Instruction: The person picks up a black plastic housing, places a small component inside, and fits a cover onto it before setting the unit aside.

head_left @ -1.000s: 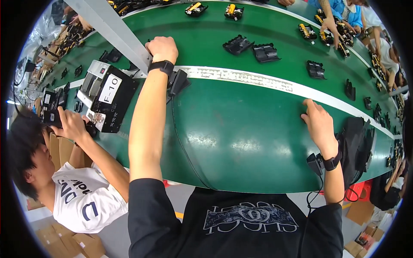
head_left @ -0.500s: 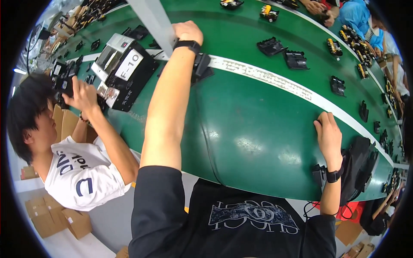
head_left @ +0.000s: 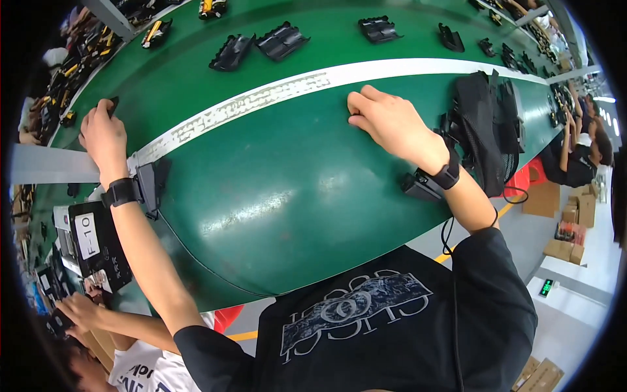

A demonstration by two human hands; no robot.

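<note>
My left hand (head_left: 104,136) reaches past the white strip at the far left, its fingers closed on a black plastic part (head_left: 113,106), of which only a dark edge shows. The grip itself is mostly hidden by the back of the hand. My right hand (head_left: 390,124) is over the green tabletop (head_left: 281,176), just on the near side of the white strip (head_left: 353,70). Its fingers are loosely curled, with nothing visible in them. Beyond the strip lie several black moulded shells, among them a ribbed pair (head_left: 282,42) and a single one (head_left: 379,30).
A black mesh bag (head_left: 480,130) lies right of my right hand. A black box-shaped machine (head_left: 93,245) stands at the left by a grey post (head_left: 52,164). A co-worker's hand (head_left: 81,312) is below it. A thin cable (head_left: 196,258) crosses the table.
The view has swung to the right. My left hand, its fingers hidden before, now shows a black plastic part in its grip. My right hand stays loosely curled near the white strip.
</note>
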